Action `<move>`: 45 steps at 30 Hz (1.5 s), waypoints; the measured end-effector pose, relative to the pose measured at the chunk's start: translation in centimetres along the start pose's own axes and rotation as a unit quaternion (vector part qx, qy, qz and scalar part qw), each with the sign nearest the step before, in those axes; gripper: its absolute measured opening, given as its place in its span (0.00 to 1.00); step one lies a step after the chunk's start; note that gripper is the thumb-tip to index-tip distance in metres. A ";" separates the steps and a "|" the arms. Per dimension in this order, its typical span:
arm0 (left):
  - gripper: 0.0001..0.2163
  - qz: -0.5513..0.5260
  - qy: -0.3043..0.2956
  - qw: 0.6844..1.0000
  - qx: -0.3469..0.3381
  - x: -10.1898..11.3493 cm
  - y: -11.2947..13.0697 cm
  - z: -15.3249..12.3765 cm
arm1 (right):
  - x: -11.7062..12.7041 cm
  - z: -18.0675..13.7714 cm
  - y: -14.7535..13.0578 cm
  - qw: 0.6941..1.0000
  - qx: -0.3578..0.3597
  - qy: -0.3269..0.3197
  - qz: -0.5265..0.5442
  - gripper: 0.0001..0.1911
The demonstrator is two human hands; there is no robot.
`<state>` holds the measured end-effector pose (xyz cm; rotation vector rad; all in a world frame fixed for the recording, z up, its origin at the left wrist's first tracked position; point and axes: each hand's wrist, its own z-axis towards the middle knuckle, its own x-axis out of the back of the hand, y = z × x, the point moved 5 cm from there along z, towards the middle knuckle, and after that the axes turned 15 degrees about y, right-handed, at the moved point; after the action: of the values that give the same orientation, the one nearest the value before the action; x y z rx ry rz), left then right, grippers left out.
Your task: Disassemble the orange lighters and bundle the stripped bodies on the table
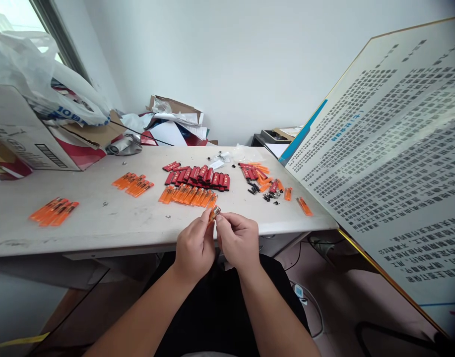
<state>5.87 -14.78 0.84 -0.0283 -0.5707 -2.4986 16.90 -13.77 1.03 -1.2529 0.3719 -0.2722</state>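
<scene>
Just over the table's front edge, my left hand point(195, 244) grips an orange lighter point(213, 216) with its metal top pointing up. My right hand point(237, 239) meets it from the right, thumb and index finger pinched at the lighter's metal head. Whether a small part sits between those fingertips is hidden. Right beyond my hands lies a row of orange lighters point(188, 195), and behind it a pile of red lighters point(203, 176). Small black and metal lighter parts point(269, 196) are scattered to the right, among loose orange and red lighters point(253, 172).
More orange lighters lie in groups at the left point(54, 212) and centre left point(133, 184) of the white table point(134, 223). A carton point(44, 144) with plastic bags point(63, 94) stands far left. A large printed board point(394, 163) leans along the right side.
</scene>
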 end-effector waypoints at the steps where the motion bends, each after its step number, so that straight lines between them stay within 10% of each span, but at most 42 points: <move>1: 0.22 0.002 0.001 1.000 0.003 0.0 0.0 0.0 | 0.0 0.0 0.1 1.000 -0.004 0.002 0.006 0.16; 21: 0.19 0.004 0.015 1.000 0.000 0.2 0.3 -0.1 | -0.1 -0.3 0.5 0.998 -0.031 0.031 0.033 0.16; 32: 0.20 -0.046 -0.053 0.986 0.150 -0.3 -0.5 -1.2 | -0.6 -0.1 1.7 0.995 -0.069 0.010 0.077 0.15; 35: 0.17 -0.162 -0.047 0.927 0.334 -0.5 -1.0 -1.6 | -0.5 0.2 2.6 0.986 -0.123 -0.028 0.111 0.15; 38: 0.16 -0.297 -0.062 0.787 0.537 -1.1 -1.3 -1.6 | -0.3 0.1 2.4 0.975 -0.149 -0.068 0.147 0.15; 41: 0.15 -0.375 -0.090 0.692 0.611 -1.5 -1.0 -0.8 | -0.5 -0.3 1.5 0.970 -0.152 -0.109 0.153 0.15; 45: 0.18 -0.396 -0.075 0.643 0.652 -2.0 -1.1 -0.6 | -1.0 -1.0 0.8 0.985 -0.119 -0.083 0.088 0.15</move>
<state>7.00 -13.18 -0.45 0.6986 -2.7817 -2.0682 15.60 -13.99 0.11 -1.4563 0.3762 0.0307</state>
